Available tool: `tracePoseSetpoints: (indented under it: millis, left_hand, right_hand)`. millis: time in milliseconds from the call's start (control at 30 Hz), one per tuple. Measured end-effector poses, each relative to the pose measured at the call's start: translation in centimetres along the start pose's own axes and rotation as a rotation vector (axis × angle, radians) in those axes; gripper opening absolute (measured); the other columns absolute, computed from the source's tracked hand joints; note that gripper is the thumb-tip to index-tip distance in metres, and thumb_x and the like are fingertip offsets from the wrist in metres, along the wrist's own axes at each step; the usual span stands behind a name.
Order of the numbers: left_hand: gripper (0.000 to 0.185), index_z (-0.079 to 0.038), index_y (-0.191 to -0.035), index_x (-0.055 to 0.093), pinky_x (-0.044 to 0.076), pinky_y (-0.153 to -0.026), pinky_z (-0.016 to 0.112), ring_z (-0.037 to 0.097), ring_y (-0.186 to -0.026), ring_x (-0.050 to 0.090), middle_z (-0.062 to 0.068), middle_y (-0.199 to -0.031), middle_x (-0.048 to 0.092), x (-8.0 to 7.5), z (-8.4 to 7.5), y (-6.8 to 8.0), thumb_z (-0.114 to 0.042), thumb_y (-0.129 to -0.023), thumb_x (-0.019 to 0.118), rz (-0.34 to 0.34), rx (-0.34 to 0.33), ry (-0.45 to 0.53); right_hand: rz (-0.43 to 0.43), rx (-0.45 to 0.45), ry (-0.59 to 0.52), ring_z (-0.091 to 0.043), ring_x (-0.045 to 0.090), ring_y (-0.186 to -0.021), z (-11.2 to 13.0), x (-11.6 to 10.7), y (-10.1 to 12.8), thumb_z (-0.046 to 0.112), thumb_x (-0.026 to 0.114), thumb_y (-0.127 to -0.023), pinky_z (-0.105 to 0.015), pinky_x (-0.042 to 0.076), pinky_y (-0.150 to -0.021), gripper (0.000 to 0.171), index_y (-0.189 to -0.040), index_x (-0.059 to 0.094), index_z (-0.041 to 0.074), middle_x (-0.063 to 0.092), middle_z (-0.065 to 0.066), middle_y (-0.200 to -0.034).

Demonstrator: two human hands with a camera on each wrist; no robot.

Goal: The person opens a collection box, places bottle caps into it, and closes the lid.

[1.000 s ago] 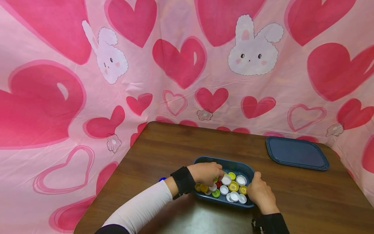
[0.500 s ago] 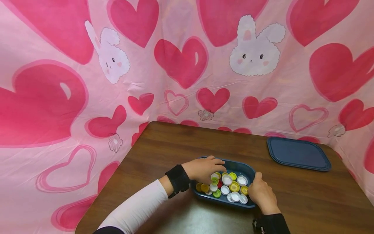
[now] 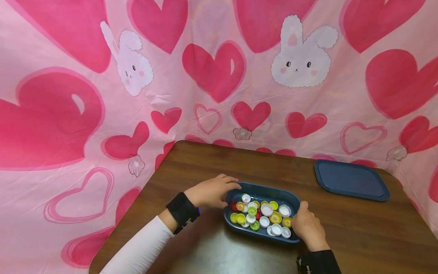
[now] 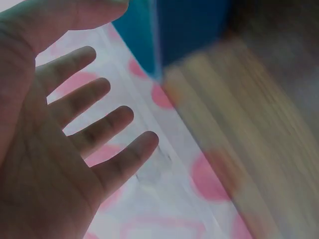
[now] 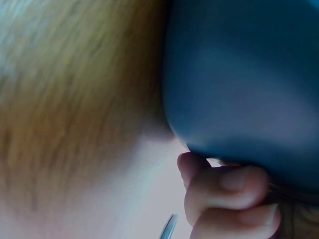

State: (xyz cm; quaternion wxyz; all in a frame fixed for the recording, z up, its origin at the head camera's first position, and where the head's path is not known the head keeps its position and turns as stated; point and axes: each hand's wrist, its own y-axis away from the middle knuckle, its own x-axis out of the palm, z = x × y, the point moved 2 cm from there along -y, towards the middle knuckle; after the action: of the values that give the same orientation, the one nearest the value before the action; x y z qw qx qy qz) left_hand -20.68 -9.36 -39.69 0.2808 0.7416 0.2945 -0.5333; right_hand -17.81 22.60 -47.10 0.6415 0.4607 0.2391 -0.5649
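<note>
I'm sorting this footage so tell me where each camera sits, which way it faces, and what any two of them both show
Head: worn on the head, facing forward and down at the wooden table; shows both forearms, the left hand by the blue tray of bottle caps, the right hand on its right end.
Left wrist: looks along the open palm and spread fingers toward the pink cloth, blurred.
Right wrist: pressed close to the tray wall; curled fingers show.
Shared: every view shows the blue tray.
</note>
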Motion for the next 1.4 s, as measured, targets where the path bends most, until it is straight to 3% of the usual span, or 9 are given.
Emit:
tracePoseSetpoints:
  millis: [233, 433, 867, 1000, 1200, 1400]
  left_hand:
    - [0.069, -0.022, -0.145, 0.055, 0.056, -0.096, 0.038, 0.023, -0.136, 0.044, 0.004, -0.152, 0.048, 0.9, 4.1, 5.3, -0.019, -0.082, 0.083, -0.057, -0.143, 0.072]
    - [0.070, -0.017, -0.144, 0.056, 0.056, -0.096, 0.041, 0.028, -0.136, 0.044, 0.007, -0.151, 0.049, 2.6, 5.4, 7.7, -0.018, -0.080, 0.084, -0.069, -0.170, 0.109]
    - [0.064, -0.015, -0.139, 0.060, 0.053, -0.100, 0.049, 0.030, -0.133, 0.048, 0.009, -0.147, 0.052, 5.3, 6.0, 8.5, -0.019, -0.081, 0.084, -0.020, -0.204, 0.111]
    - [0.057, -0.014, -0.134, 0.064, 0.054, -0.098, 0.048, 0.028, -0.126, 0.053, 0.009, -0.139, 0.057, 5.7, 6.2, 8.6, -0.018, -0.081, 0.083, -0.026, -0.198, 0.084]
    - [0.033, -0.012, -0.112, 0.071, 0.057, -0.089, 0.042, 0.022, -0.102, 0.057, 0.003, -0.107, 0.061, 5.6, 6.2, 8.3, -0.011, -0.081, 0.083, -0.052, -0.172, 0.055]
    - [0.032, -0.013, -0.112, 0.070, 0.058, -0.086, 0.039, 0.019, -0.097, 0.057, 0.000, -0.101, 0.058, 4.5, 5.6, 7.1, -0.014, -0.082, 0.082, -0.056, -0.173, 0.020]
  right_hand:
    - [0.016, -0.001, 0.004, -0.041, 0.060, -0.084, 0.2, -0.1, 0.0, 0.011, 0.044, -0.097, -0.051, 0.048, -0.068, 0.042, -0.130, 0.028, -0.009, 0.059, -0.037, -0.107]
    - [0.020, -0.001, 0.013, -0.043, 0.060, -0.086, 0.2, -0.1, -0.1, 0.012, 0.040, -0.097, -0.053, 0.048, -0.069, 0.041, -0.130, 0.027, -0.008, 0.058, -0.038, -0.110]
    - [0.019, 0.014, 0.016, -0.043, 0.060, -0.085, 0.2, -0.1, -0.1, 0.011, 0.044, -0.096, -0.054, 0.049, -0.070, 0.044, -0.131, 0.026, -0.009, 0.057, -0.038, -0.108]
    - [0.022, 0.023, 0.015, -0.042, 0.059, -0.084, 0.2, 0.0, -0.1, 0.011, 0.045, -0.096, -0.053, 0.048, -0.069, 0.044, -0.131, 0.027, -0.009, 0.058, -0.037, -0.107]
    - [0.012, 0.025, 0.017, -0.042, 0.060, -0.084, 0.3, 0.0, -0.1, 0.010, 0.045, -0.096, -0.053, 0.049, -0.069, 0.045, -0.132, 0.026, -0.011, 0.057, -0.038, -0.108]
    - [0.017, 0.028, 0.015, -0.041, 0.060, -0.083, 0.4, -0.1, 0.0, 0.010, 0.046, -0.096, -0.053, 0.049, -0.070, 0.047, -0.133, 0.026, -0.011, 0.057, -0.038, -0.108]
